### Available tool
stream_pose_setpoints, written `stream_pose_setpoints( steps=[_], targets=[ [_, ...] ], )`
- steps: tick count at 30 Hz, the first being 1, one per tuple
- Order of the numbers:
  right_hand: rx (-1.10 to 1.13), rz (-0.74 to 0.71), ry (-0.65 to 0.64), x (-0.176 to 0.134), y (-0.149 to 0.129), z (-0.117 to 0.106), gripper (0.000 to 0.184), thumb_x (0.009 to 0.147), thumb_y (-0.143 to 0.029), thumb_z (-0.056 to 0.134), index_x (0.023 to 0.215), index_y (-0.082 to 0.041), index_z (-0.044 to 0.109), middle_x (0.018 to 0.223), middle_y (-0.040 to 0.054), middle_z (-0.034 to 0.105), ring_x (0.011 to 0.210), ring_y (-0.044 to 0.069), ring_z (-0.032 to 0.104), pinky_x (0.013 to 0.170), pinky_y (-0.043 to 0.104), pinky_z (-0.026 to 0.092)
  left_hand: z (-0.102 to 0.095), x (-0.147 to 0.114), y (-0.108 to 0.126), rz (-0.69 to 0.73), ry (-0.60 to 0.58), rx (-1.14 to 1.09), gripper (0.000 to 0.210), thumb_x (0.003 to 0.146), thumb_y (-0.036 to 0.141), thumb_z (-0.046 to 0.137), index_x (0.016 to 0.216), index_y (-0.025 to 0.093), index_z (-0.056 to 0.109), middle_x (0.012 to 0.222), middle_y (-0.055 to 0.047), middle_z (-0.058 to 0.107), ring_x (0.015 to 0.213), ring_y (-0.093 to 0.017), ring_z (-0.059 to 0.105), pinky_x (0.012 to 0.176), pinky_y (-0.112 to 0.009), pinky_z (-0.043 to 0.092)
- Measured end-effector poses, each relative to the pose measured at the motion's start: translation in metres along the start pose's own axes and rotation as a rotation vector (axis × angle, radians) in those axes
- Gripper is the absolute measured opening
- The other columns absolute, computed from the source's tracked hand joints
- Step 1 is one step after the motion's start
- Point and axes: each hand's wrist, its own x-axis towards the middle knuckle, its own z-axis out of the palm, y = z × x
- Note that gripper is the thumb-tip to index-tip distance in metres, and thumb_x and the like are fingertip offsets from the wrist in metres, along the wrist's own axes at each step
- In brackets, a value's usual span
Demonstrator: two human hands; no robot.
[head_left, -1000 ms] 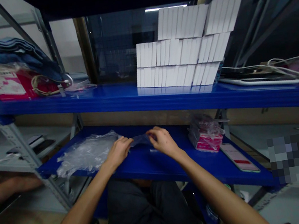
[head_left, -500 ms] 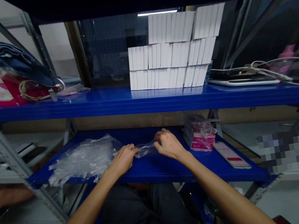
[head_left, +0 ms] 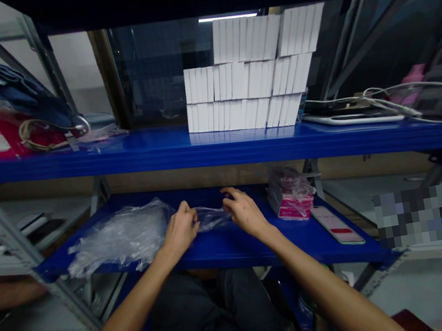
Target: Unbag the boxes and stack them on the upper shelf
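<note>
Plastic film [head_left: 211, 217], clear and thin, spanning the gap between left hand [head_left: 181, 228] and right hand [head_left: 246, 212]

Near the centre of the frame, the film is hanging just above a glossy blue lower shelf [head_left: 231, 251]. The left hand is pinching its left end between thumb and curled fingers. The right hand is bending round the other end, its index finger lifting apart from the thumb; whether it is truly gripping cannot be told, since the contact is too small to read. Nor are the creases showing whether this is a flat sheet or a bag.

The film is looking very light and limp, probably slippery and prone to clinging or creasing. It is likely offering no stiffness, so a fingertip pinch close to an edge or corner is seeming the best hold, with gentle tension rather than a hard tug, which could be stretching or tearing it.

Left of centre, a loose, shiny heap of clear plastic [head_left: 121, 238] is lying just beside the left hand. Right of centre, a pink box under crinkled transparent wrapping [head_left: 296, 206] is sitting near the right hand, and a pale-edged smartphone with a lit screen [head_left: 339, 225] is lying beside it. Above, towards the upper right, white slim boxes in three stacked rows [head_left: 247, 79] are standing on a blue upper shelf [head_left: 151, 152].
</note>
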Motion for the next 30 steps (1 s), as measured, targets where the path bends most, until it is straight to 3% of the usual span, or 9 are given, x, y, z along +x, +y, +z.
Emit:
stream_pose_setpoints(
  steps=[4, 7, 10, 13, 16, 21, 25, 28, 30],
  targets=[
    [0.034, -0.01, -0.078, -0.001, 0.008, -0.003, 0.031, 0.083, 0.001, 0.049, 0.087, -0.018, 0.073, 0.127, 0.0101, 0.07, 0.114, 0.024, 0.064, 0.099, 0.033, 0.048, 0.0, -0.005, -0.005, -0.114, -0.038, 0.243, 0.092, 0.067, -0.002, 0.073, 0.15, 0.029, 0.047, 0.142, -0.019, 0.047, 0.115, -0.038, 0.059, 0.093, -0.049, 0.049],
    [0.116, 0.051, -0.054, -0.005, 0.006, -0.005, 0.04, 0.079, 0.003, 0.049, 0.101, -0.021, 0.073, 0.127, 0.0074, 0.071, 0.117, 0.021, 0.065, 0.104, 0.031, 0.046, 0.006, -0.007, -0.013, -0.213, -0.036, 0.175, 0.124, 0.059, -0.004, 0.077, 0.161, 0.04, 0.022, 0.162, -0.021, 0.026, 0.129, -0.047, 0.05, 0.096, -0.058, 0.049],
    [0.205, 0.091, 0.015, -0.008, -0.002, -0.006, 0.032, 0.083, -0.007, 0.056, 0.107, -0.022, 0.07, 0.138, 0.0078, 0.065, 0.126, 0.024, 0.06, 0.112, 0.038, 0.041, 0.013, -0.004, -0.018, -0.148, -0.048, -0.106, 0.118, 0.064, 0.001, 0.075, 0.163, 0.033, 0.018, 0.148, -0.016, 0.043, 0.124, -0.034, 0.058, 0.102, -0.045, 0.051],
    [0.254, 0.026, 0.057, -0.008, -0.008, -0.003, 0.019, 0.085, -0.022, 0.065, 0.104, -0.021, 0.066, 0.151, 0.012, 0.052, 0.133, 0.026, 0.053, 0.111, 0.042, 0.043, 0.014, 0.002, -0.013, -0.039, 0.033, -0.277, 0.09, 0.073, 0.012, 0.076, 0.154, 0.024, 0.04, 0.125, -0.009, 0.056, 0.117, -0.026, 0.062, 0.107, -0.04, 0.049],
    [0.185, -0.101, -0.039, -0.003, -0.006, 0.002, 0.02, 0.086, -0.011, 0.058, 0.101, -0.02, 0.067, 0.16, 0.0123, 0.04, 0.129, 0.024, 0.055, 0.107, 0.04, 0.046, 0.008, 0.007, -0.004, 0.027, 0.123, -0.337, 0.073, 0.078, 0.017, 0.074, 0.147, 0.024, 0.05, 0.114, -0.006, 0.057, 0.11, -0.023, 0.062, 0.106, -0.038, 0.05],
    [-0.1, 0.029, -0.182, 0.008, 0.01, 0.002, 0.023, 0.079, -0.002, 0.058, 0.083, -0.018, 0.074, 0.137, 0.0149, 0.064, 0.123, 0.034, 0.056, 0.103, 0.045, 0.045, -0.006, 0.001, -0.006, 0.026, -0.069, -0.288, 0.103, 0.073, 0.01, 0.071, 0.162, 0.034, 0.025, 0.134, -0.007, 0.047, 0.112, -0.022, 0.064, 0.104, -0.035, 0.051],
    [-0.109, 0.257, 0.044, 0.013, 0.021, 0.006, 0.016, 0.09, -0.024, 0.061, 0.082, -0.017, 0.072, 0.093, 0.0152, 0.072, 0.11, 0.034, 0.059, 0.101, 0.048, 0.044, -0.001, -0.007, -0.013, 0.072, -0.244, -0.35, 0.121, 0.067, 0.005, 0.071, 0.165, 0.036, 0.008, 0.146, -0.01, 0.042, 0.124, -0.026, 0.06, 0.107, -0.037, 0.05],
    [0.12, 0.231, 0.105, 0.012, 0.028, 0.019, 0.022, 0.08, -0.027, 0.072, 0.101, -0.019, 0.071, 0.112, 0.0097, 0.068, 0.104, 0.025, 0.062, 0.096, 0.038, 0.049, 0.006, -0.007, -0.008, 0.24, -0.256, -0.464, 0.122, 0.066, 0.004, 0.07, 0.166, 0.03, 0.006, 0.157, -0.013, 0.036, 0.146, -0.031, 0.041, 0.121, -0.043, 0.036],
    [0.247, 0.149, -0.013, 0.01, 0.031, 0.026, 0.037, 0.076, -0.013, 0.068, 0.112, -0.02, 0.071, 0.127, 0.0086, 0.064, 0.1, 0.019, 0.065, 0.091, 0.031, 0.051, 0.008, -0.004, -0.002, 0.29, -0.22, -0.495, 0.119, 0.068, 0.005, 0.07, 0.167, 0.028, 0.008, 0.16, -0.014, 0.035, 0.15, -0.031, 0.035, 0.124, -0.045, 0.031]
  ],
)
